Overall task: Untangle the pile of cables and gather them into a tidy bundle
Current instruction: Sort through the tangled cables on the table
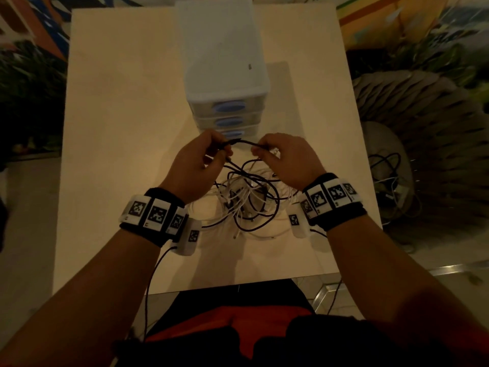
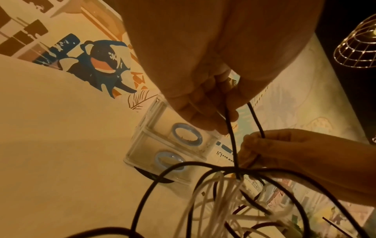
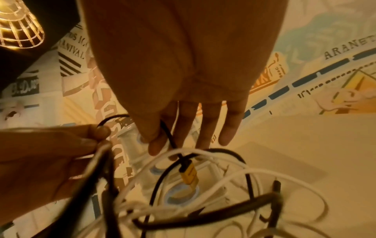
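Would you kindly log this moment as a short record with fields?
left hand: pinches the black cable
right hand: pinches the same black cable
cable span: runs between both hands, lifted above the pile
cable pile: black and white cables, tangled on the table
drawer unit: three drawers, behind the hands
progress: not yet bundled

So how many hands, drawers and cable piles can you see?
Hands: 2, left hand and right hand, both pinching a black cable.
Drawers: 3, with blue handles.
Cable piles: 1 cable pile, black and white, too tangled to count singly.
Total: 6.
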The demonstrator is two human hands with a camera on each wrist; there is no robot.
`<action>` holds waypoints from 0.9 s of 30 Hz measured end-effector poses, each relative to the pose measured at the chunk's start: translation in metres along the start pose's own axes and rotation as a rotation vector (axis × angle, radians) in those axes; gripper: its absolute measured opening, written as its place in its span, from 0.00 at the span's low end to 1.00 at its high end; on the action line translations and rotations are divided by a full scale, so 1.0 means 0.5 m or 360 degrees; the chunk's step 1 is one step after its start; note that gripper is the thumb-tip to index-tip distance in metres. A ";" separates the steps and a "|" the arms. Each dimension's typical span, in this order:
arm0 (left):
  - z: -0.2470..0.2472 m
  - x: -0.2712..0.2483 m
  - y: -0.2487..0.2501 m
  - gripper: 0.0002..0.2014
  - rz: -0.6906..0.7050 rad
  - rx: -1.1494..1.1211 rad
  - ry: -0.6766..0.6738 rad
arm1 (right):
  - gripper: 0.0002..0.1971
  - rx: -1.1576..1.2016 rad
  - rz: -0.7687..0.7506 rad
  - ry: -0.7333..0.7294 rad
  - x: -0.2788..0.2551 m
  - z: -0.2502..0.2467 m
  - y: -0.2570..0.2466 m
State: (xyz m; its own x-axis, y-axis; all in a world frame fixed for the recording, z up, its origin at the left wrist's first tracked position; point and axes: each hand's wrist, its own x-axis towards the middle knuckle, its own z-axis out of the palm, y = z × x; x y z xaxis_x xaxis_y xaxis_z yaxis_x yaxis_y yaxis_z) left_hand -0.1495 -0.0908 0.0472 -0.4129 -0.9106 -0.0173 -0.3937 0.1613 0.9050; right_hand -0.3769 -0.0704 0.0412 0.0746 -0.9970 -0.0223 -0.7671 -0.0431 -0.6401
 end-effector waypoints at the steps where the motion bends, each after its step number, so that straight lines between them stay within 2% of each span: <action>1: -0.001 0.001 -0.002 0.13 -0.0016 0.0015 0.0034 | 0.15 0.0047 0.0040 0.0018 0.002 -0.010 -0.002; 4: 0.004 0.004 -0.009 0.08 -0.0077 0.0087 0.0102 | 0.20 -0.0024 -0.0014 0.0221 0.011 -0.022 0.004; 7: 0.013 0.007 -0.014 0.08 -0.0105 0.0211 0.0094 | 0.22 -0.0113 -0.0111 0.0430 0.019 -0.021 -0.005; 9: 0.021 0.007 -0.018 0.10 -0.0084 0.0240 0.0007 | 0.22 -0.0103 -0.0093 0.0360 0.021 -0.024 -0.021; 12: 0.036 0.003 -0.023 0.12 -0.0064 0.0302 -0.0134 | 0.11 -0.0007 -0.0085 0.0308 0.023 -0.016 -0.029; 14: 0.041 0.003 -0.024 0.10 -0.0121 0.0328 -0.0141 | 0.12 0.0111 -0.0047 0.0332 0.023 -0.009 -0.025; 16: 0.040 0.005 -0.027 0.07 -0.0165 0.0301 -0.0095 | 0.08 0.0200 -0.0005 0.0281 0.022 -0.010 -0.014; 17: 0.038 0.006 -0.025 0.06 -0.0174 0.0272 -0.0065 | 0.09 0.0231 0.0030 0.0238 0.020 -0.016 -0.011; 20: 0.037 0.007 -0.018 0.04 -0.0296 0.0056 0.0015 | 0.23 0.0322 0.0197 0.0123 0.012 -0.036 0.007; 21: 0.039 0.009 -0.018 0.04 -0.0350 -0.0047 0.0031 | 0.25 0.0338 0.0239 0.0121 0.005 -0.042 0.011; 22: 0.041 0.009 -0.017 0.04 -0.0382 -0.0143 0.0041 | 0.24 0.0350 0.0265 0.0144 -0.004 -0.043 0.017; 24: 0.044 0.011 -0.018 0.04 -0.0383 -0.0257 0.0045 | 0.16 0.0318 0.0284 0.0151 -0.026 -0.037 0.030; 27: 0.047 0.010 -0.020 0.03 -0.0369 -0.0268 0.0033 | 0.06 0.0150 0.0241 -0.0022 -0.061 -0.002 0.055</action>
State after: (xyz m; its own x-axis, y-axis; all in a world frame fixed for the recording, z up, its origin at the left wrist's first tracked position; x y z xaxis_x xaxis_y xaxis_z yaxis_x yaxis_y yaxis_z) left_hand -0.1670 -0.0878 0.0282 -0.3101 -0.9236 -0.2252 -0.3332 -0.1162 0.9357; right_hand -0.4012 -0.0412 0.0251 -0.0281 -0.9906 -0.1338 -0.7070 0.1144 -0.6979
